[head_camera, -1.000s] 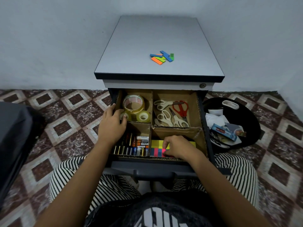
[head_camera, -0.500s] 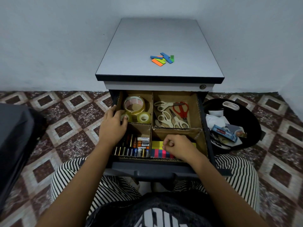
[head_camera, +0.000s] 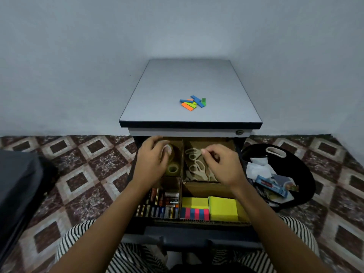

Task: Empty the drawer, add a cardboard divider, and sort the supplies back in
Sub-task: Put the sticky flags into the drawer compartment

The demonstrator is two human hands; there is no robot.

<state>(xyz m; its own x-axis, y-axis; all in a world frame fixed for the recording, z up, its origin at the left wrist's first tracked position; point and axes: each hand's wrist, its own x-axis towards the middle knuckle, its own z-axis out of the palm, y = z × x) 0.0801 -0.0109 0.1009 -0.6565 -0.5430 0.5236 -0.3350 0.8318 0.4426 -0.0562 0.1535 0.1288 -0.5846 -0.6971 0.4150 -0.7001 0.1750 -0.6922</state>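
We find the left hand over the tape rolls in the drawer's back-left compartment, fingers curled; we cannot tell whether it grips them. The right hand hovers over the scissors in the back-right compartment, fingers loosely curled and empty.

We see a smooth, matt grey surface with a dark edge band, and a small metal lock below it. The divider is plain brown cardboard, matt, with rough corrugated cut edges. The tape rolls look like glossy clear plastic, and the batteries show shiny metal casings. The sticky notes are matt paper. Our trousers are striped cloth, and the floor tiles look marbled.
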